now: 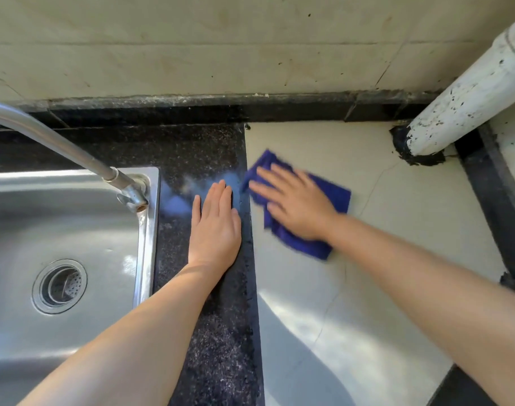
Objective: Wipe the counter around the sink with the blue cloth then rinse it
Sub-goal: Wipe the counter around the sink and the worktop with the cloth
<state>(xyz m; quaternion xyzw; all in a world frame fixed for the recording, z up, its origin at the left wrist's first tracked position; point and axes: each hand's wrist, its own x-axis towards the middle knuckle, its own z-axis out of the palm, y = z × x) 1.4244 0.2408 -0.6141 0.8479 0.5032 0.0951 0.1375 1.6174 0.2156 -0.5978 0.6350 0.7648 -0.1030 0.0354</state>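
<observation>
Both forearms fill the near edge of view, reaching in over the counter. Right hand point(297, 206): fingers point(268, 189) spread flat, pressing down on the crumpled dark-blue cloth point(332, 194), not pinching it. Cloth sits on the pale cream tiled section of the counter point(382, 230), its left edge just over the seam with the black speckled granite strip point(191, 153). Left hand point(215, 227): fingers together, extended, palm flat on the granite, holding nothing, looks like bracing.

Cloth and hand edges blurred, so I read this as mid-stroke.

To do this step well, my take:
- keep the palm flat, even pressure, overlap passes
- work towards the rectangular stainless steel sink point(74, 230) so dirt goes to the basin
- cover the seam and the back edge near the white speckled pipe point(470, 92); grime likely collects there
- granite strip beside the chrome tap point(60, 145) shows wet sheen; can't tell if it's been wiped.

Rinse not yet due.
</observation>
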